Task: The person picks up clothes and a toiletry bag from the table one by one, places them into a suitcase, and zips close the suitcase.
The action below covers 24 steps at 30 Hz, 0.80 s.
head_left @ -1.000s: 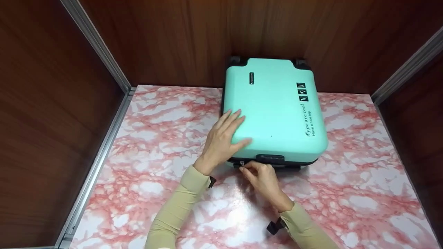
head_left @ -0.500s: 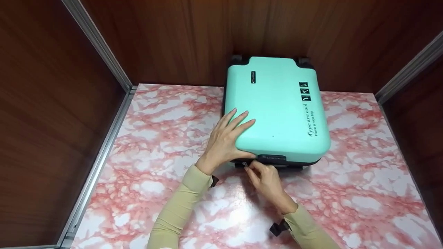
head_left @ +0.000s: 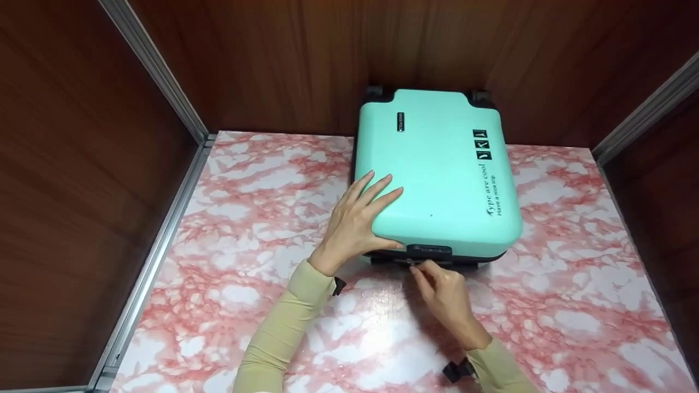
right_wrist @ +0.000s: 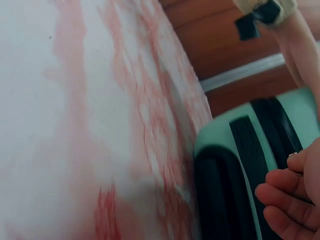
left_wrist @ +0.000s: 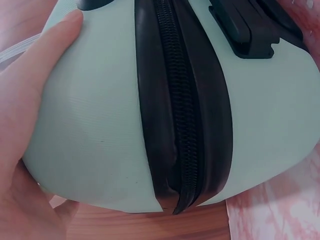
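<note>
A mint-green hard-shell suitcase [head_left: 437, 164] lies flat, its wheels toward the back wall. My left hand [head_left: 352, 226] rests on its near left corner, fingers spread over the lid and thumb along the front edge. My right hand [head_left: 448, 297] is at the front side, just below the black carry handle [head_left: 430, 251]. Its thumb and index finger pinch a small zipper pull [head_left: 409, 263], mostly covered by the fingertips. In the left wrist view the black zipper [left_wrist: 182, 110] runs round the corner, its teeth looking meshed. Curled fingers [right_wrist: 285, 200] show in the right wrist view.
The suitcase stands on a red-and-white marbled tabletop [head_left: 246, 218]. Brown wood-grain panels enclose it, with the back panel [head_left: 284, 65] right behind the wheels. Metal rails [head_left: 164, 229] edge the left side.
My right hand has moved to the right along the front seam with the zipper pull. My left hand has shifted slightly right, its thumb lowered from the lid to the front edge.
</note>
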{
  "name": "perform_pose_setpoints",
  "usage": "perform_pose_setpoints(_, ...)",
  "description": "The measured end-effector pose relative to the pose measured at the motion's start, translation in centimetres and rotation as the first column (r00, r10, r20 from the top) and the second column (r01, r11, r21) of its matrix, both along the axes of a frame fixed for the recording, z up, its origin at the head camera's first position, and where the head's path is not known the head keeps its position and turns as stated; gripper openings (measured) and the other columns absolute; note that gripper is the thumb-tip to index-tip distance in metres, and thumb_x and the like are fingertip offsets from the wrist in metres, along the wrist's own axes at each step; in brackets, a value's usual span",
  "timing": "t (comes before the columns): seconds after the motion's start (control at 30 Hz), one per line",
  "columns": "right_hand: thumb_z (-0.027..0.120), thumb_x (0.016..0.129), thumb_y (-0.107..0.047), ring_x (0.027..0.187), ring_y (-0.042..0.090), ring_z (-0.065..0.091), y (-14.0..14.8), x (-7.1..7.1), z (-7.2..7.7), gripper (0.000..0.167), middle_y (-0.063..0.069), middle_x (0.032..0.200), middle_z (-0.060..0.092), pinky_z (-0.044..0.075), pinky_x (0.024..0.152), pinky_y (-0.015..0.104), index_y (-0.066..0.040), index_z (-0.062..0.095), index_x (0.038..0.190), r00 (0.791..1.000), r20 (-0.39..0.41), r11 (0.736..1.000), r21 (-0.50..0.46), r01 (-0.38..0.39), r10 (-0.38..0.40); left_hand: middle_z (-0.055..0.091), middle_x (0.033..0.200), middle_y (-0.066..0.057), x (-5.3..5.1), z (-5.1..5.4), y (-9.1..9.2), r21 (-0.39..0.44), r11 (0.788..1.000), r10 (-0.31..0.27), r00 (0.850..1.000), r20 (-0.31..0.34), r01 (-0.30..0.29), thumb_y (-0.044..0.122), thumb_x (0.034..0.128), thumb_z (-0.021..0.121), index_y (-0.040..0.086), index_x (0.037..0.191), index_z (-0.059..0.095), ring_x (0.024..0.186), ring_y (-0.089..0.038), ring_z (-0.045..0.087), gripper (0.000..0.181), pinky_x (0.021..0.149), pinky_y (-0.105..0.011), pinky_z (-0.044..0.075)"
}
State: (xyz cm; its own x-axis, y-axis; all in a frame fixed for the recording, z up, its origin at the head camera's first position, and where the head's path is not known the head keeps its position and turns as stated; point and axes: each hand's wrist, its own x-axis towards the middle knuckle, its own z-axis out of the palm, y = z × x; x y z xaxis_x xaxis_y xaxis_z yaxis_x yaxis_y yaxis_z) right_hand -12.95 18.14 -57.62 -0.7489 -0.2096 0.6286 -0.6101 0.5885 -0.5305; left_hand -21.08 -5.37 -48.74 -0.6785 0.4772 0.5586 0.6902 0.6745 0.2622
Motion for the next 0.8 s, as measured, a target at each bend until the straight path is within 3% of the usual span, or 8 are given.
perform_pose_setpoints(0.23,0.077,0.090,0.000,0.049,0.000,0.045,4.1,0.7,-0.2,0.015,-0.007,0.068,0.067,0.039,0.045,0.020,-0.013,0.071,0.085,0.994,0.064,0.996,-0.017,0.085,-0.084,0.039,0.160,-0.005,0.0,0.0,0.0,0.006,1.000,-0.005,1.000,0.011,0.005,0.069,0.0611,0.088,0.020,0.151,0.052,0.150,-0.033,0.023,0.108,0.120,-0.044,0.017)
perform_pose_setpoints(0.63,0.077,0.089,0.002,0.045,0.001,0.039,7.6,1.2,0.0,0.016,-0.009,0.059,0.057,0.032,0.040,0.020,-0.010,0.068,0.084,0.984,0.063,0.985,0.041,0.165,-0.168,0.038,0.161,-0.004,0.1,0.0,0.0,-0.012,1.000,0.002,1.000,0.030,-0.002,0.070,0.0617,0.087,0.021,0.152,0.051,0.151,-0.030,0.020,0.108,0.118,-0.049,0.024)
perform_pose_setpoints(0.8,0.078,0.089,0.001,0.047,0.004,0.047,9.3,1.3,0.2,0.017,-0.010,0.058,0.057,0.036,0.043,0.024,-0.011,0.068,0.082,0.974,0.041,0.974,0.061,0.220,-0.223,0.038,0.160,-0.004,0.1,0.1,-0.1,-0.010,1.000,0.001,1.000,0.025,-0.001,0.069,0.0618,0.087,0.021,0.152,0.051,0.152,-0.030,0.020,0.108,0.118,-0.047,0.022)
